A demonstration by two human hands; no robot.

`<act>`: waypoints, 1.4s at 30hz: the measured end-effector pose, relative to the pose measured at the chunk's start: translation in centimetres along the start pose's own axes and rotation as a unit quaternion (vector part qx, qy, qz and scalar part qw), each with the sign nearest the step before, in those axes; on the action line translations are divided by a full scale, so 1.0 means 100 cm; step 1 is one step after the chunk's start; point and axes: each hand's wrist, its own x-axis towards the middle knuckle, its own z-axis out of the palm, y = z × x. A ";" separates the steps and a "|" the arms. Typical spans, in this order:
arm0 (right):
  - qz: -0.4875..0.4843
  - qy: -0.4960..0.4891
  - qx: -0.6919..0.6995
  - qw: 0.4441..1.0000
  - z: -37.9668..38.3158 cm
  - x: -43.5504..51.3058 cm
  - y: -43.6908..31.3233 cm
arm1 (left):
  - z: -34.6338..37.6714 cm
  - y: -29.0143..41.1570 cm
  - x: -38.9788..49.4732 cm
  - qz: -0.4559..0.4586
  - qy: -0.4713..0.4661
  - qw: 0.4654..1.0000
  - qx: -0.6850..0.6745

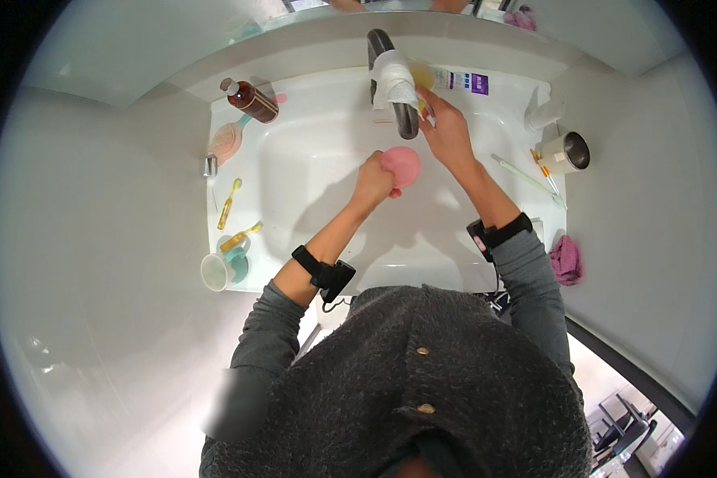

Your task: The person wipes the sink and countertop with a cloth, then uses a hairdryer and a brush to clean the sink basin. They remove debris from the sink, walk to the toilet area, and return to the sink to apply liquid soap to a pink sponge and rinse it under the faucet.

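Over the white sink basin (334, 227), my left hand (374, 181) grips a pink cup (401, 167) by its side. The dark faucet (407, 122) arches above the basin, with white wrapping (396, 80) around its middle. Just right of the faucet, my right hand (448, 128) has its fingers at the edge of the wrapping, near something small and yellowish that is partly hidden. Whether that hand holds it cannot be made out. Behind those fingers stands a yellowish round item (421, 74), and a purple and white tube (479, 83) lies on the back ledge.
On the left rim are a brown bottle (260, 106), a pink hairbrush (226, 142), yellow toothbrushes (227, 206) and a white cup (216, 272). On the right are a clear container (544, 113), a metal-lined cup (564, 154), a pale green toothbrush (523, 176) and a pink cloth (566, 261).
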 end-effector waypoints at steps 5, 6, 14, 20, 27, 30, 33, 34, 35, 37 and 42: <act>-0.019 -0.063 -0.094 0.993 0.012 0.037 -0.004 | -0.007 0.005 -0.005 0.025 0.011 1.000 -0.014; 0.012 -0.070 -0.096 0.993 0.014 0.041 -0.003 | -0.007 0.005 -0.006 0.025 0.014 0.999 -0.017; -0.018 -0.061 -0.039 0.997 0.026 0.049 0.007 | -0.009 0.012 -0.003 0.034 0.021 0.999 -0.020; -0.059 -0.047 -0.016 0.997 0.032 0.060 0.010 | -0.008 0.018 0.000 0.060 0.027 0.998 -0.002; -0.073 -0.052 -0.067 0.994 0.029 0.062 0.017 | -0.008 0.023 0.007 0.087 0.046 0.995 0.002; -0.091 -0.047 -0.076 0.992 0.027 0.063 0.020 | -0.007 0.025 0.009 0.095 0.052 0.994 0.004; -0.082 -0.045 -0.058 0.994 0.030 0.063 0.020 | -0.007 0.026 0.008 0.096 0.057 0.994 0.002; -0.074 -0.051 -0.046 0.995 0.031 0.063 0.019 | -0.007 0.027 0.008 0.096 0.061 0.994 0.001; -0.071 -0.053 -0.033 0.996 0.033 0.064 0.017 | -0.007 0.027 0.007 0.087 0.058 0.995 -0.003; -0.070 -0.044 -0.016 0.996 0.036 0.064 0.014 | -0.008 0.028 0.005 0.066 0.055 0.996 -0.013; -0.075 -0.031 0.002 0.997 0.031 0.066 0.006 | -0.009 0.029 0.005 0.075 0.044 0.996 -0.016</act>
